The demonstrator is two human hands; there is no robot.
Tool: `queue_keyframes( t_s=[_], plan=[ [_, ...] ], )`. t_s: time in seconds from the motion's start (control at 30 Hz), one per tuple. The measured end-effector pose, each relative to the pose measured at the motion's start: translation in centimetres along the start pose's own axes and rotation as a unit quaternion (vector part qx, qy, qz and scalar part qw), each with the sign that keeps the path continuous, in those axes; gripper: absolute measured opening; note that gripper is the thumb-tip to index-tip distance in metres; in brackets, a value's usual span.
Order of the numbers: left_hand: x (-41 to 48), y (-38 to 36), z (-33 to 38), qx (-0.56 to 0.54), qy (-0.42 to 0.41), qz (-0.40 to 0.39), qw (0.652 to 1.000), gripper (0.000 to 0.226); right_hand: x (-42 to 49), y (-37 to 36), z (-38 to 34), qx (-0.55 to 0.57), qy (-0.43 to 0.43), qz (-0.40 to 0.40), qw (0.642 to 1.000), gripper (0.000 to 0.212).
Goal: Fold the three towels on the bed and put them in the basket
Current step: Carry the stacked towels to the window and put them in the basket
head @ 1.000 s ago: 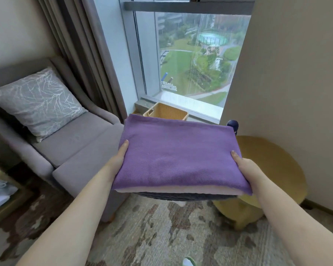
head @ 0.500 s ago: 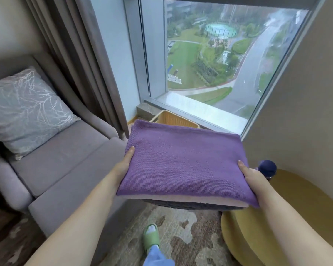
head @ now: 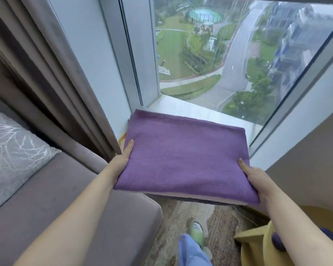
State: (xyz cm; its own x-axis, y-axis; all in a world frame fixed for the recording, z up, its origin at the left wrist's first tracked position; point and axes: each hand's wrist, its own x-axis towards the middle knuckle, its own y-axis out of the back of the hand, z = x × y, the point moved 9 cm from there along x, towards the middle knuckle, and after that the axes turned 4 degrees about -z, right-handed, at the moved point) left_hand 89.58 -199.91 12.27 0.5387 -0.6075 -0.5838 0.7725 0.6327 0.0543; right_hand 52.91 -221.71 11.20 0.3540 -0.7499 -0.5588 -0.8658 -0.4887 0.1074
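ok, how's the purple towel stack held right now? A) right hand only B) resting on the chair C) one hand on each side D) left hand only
C: the left hand grips the left edge of the towel stack and the right hand the right edge, holding it in the air.

A patterned brown and beige carpeted floor (head: 219, 223) carries a grey upholstered lounge chair (head: 52, 204) at the left and a round yellow side table (head: 258, 244) at the right. A green slipper (head: 197, 232) stands between them.
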Motion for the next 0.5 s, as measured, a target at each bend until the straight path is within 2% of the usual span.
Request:
queue_keyframes(
  t_s=[0.1, 0.2, 0.3, 0.37, 0.43, 0.5],
  plan=[
    [5.0, -1.2, 1.2, 0.008, 0.016, 0.012, 1.000, 0.091, 5.1, 0.1, -1.4, 0.000, -0.018, 0.017, 1.000, 0.055],
    [10.1, -3.9, 3.2, -0.006, 0.022, -0.023, 0.999, 0.092, 10.9, 0.6, -3.2, 0.019, -0.058, 0.019, 0.998, 0.061],
    [15.3, -5.5, 6.8, -0.017, -0.012, -0.025, 0.999, 0.073, 16.4, 1.0, -6.3, 0.016, -0.072, 0.020, 0.997, 0.064],
    [18.5, -6.1, 8.7, -0.013, -0.024, -0.035, 0.999, 0.076, 19.5, 1.1, -8.2, -0.007, -0.070, 0.022, 0.997, 0.075],
    [21.3, -5.9, 9.9, 0.019, -0.016, -0.010, 1.000, 0.083, 21.7, 1.1, -9.9, -0.029, -0.064, 0.027, 0.997, 0.089],
    [23.3, -5.6, 10.9, 0.029, -0.014, 0.005, 0.999, 0.077, 23.4, 0.8, -11.0, -0.033, -0.057, 0.024, 0.998, 0.099]
  ],
)
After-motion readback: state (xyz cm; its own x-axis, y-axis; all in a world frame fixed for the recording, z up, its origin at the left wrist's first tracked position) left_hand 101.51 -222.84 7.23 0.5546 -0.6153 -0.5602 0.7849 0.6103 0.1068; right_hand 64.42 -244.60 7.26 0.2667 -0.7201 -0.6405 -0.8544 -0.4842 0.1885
